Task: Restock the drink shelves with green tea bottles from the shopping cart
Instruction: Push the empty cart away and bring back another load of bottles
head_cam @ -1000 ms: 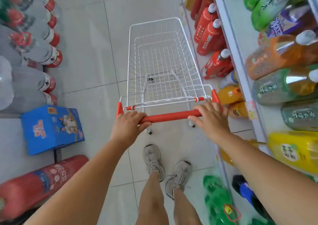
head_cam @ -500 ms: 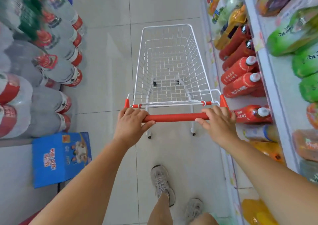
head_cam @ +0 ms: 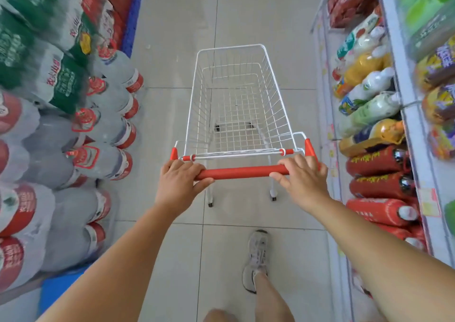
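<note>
A white wire shopping cart [head_cam: 194, 95] stands in the aisle ahead of me, and its basket holds nothing. Its red handle bar [head_cam: 242, 172] runs across the near end. My left hand [head_cam: 178, 186] is wrapped around the bar's left end. My right hand [head_cam: 301, 181] grips the bar's right end. Green bottles [head_cam: 423, 3] lie on the upper right shelf, blurred.
The drink shelves [head_cam: 408, 114] on the right carry red, yellow, white and purple-labelled bottles. Shrink-wrapped packs of water bottles [head_cam: 98, 129] are stacked along the left. The tiled floor [head_cam: 177, 26] runs on between them. My shoe [head_cam: 256, 260] is behind the cart.
The cart has rolled forward down the aisle with both hands on the bar. The blue box on the left has dropped almost out of view and new bottles have come up on both sides.
</note>
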Motion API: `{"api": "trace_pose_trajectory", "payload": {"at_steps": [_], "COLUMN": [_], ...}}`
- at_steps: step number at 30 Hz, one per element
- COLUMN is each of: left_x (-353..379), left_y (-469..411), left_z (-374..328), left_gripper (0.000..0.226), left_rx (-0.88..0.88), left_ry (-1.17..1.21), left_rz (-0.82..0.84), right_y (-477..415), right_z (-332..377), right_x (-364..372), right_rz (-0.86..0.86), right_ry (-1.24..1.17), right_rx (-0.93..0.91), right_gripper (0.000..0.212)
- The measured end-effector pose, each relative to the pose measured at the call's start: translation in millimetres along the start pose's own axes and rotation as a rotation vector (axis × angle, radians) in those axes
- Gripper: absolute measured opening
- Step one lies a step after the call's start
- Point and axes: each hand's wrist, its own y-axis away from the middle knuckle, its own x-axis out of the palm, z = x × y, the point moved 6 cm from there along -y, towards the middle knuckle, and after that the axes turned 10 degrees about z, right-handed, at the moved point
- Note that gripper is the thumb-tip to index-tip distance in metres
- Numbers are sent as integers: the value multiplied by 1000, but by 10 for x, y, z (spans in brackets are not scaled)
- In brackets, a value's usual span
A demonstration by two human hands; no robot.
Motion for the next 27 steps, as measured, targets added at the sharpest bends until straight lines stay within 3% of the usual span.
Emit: {"api": "trace_pose_trajectory", "payload": {"at_steps": [27], "left_x": [-2609], "left_y": [-5545], "left_z": [3420], "left_gripper": [68], "left_rx": [-147], "left_ry": [34], "left_rz": [84], "right_y": [-6482], "right_z": [2235], "right_x": [-2637], "right_rz": [27], "right_ry": [82], "right_rx": [-113], "right_gripper": [43]}}
